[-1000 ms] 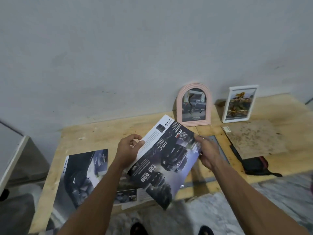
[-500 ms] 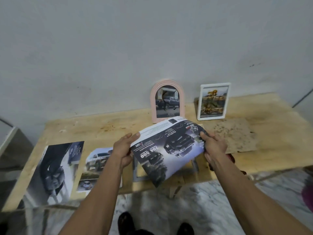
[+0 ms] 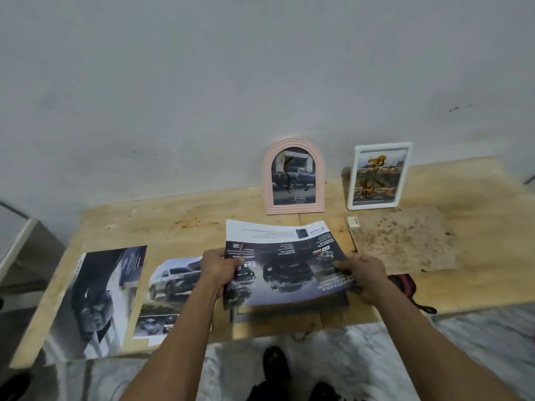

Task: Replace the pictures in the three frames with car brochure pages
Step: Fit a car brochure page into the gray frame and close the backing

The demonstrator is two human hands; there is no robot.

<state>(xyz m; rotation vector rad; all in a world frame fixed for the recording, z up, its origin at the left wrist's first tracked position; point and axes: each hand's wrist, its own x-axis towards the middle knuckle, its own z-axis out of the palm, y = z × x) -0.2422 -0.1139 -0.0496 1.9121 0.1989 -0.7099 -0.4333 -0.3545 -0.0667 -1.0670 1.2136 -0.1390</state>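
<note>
Overhead — dark glossy car brochure page (image 3: 285,261), upside-down print, white top strip

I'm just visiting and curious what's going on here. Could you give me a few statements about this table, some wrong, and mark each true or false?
1. Both the left hand and right hand hold the brochure page. True.
2. The pink arched frame lies flat. False: it stands against the wall.
3. The white frame shows a car. False: a yellowish figure, not a car.
4. Two loose pages lie left of the hands. True.
</note>
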